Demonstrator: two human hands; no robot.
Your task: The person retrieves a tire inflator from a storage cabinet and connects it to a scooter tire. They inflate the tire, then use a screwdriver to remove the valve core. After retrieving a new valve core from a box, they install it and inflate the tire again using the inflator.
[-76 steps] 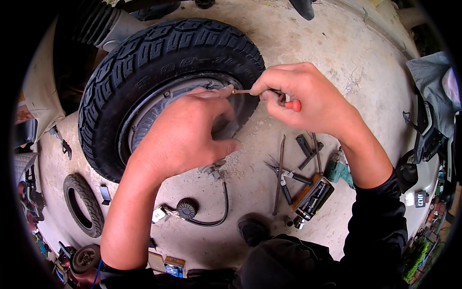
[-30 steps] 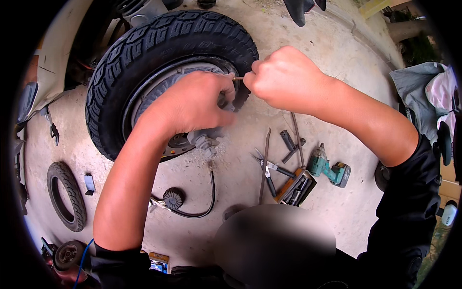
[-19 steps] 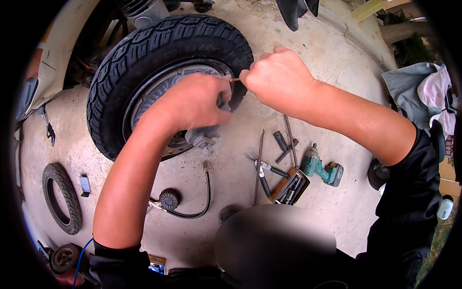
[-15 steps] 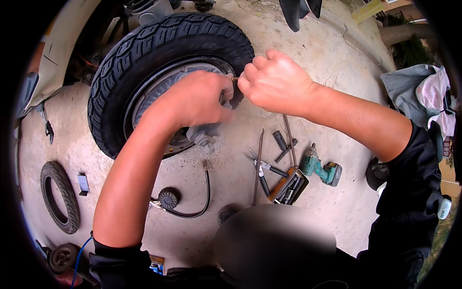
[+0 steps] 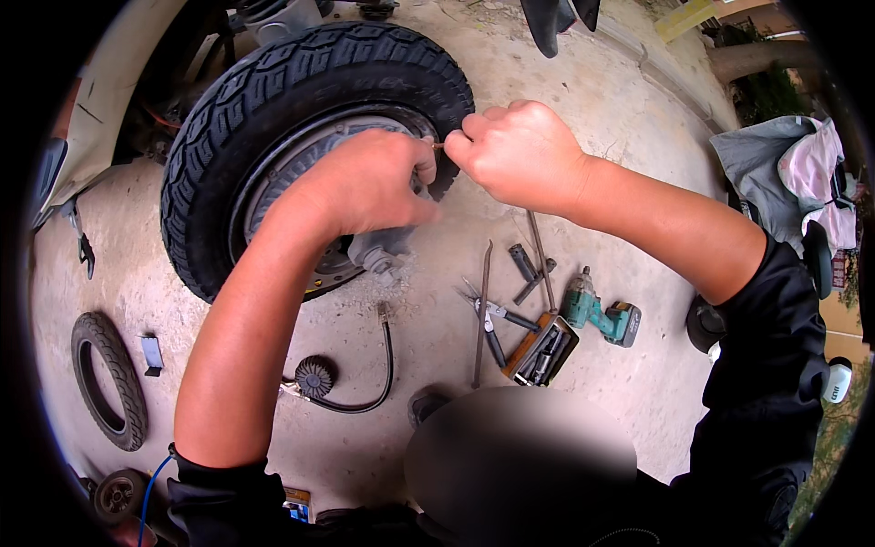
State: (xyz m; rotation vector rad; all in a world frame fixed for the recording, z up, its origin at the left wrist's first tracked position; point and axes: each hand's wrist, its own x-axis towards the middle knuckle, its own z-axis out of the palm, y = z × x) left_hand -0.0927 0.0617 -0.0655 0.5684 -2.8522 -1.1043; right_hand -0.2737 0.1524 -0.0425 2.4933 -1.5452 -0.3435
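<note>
A large knobbly black tyre (image 5: 310, 73) on a grey wheel stands in front of me, its hub and rim partly hidden by my left arm. My left hand (image 5: 369, 182) is before the rim, its fingers curled and the thumb apart below. A short, thin brownish piece (image 5: 438, 146) bridges the gap to my right hand (image 5: 521, 155), which is closed around its other end beside the tyre's right edge. What kind of piece it is, I cannot make out. Below the left hand, a dusty grey part (image 5: 378, 255) juts from the hub.
On the concrete lie a teal cordless impact driver (image 5: 597, 310), an open tool case (image 5: 540, 351), pliers (image 5: 497, 319), a pry bar (image 5: 483, 310) and sockets (image 5: 523, 263). Nearer are a gauge with a black hose (image 5: 387, 356) and, far left, a smaller tyre (image 5: 109, 383).
The whole view has shifted slightly. My right hand's fingers have turned a little around the thin piece; my left hand stays at the rim.
</note>
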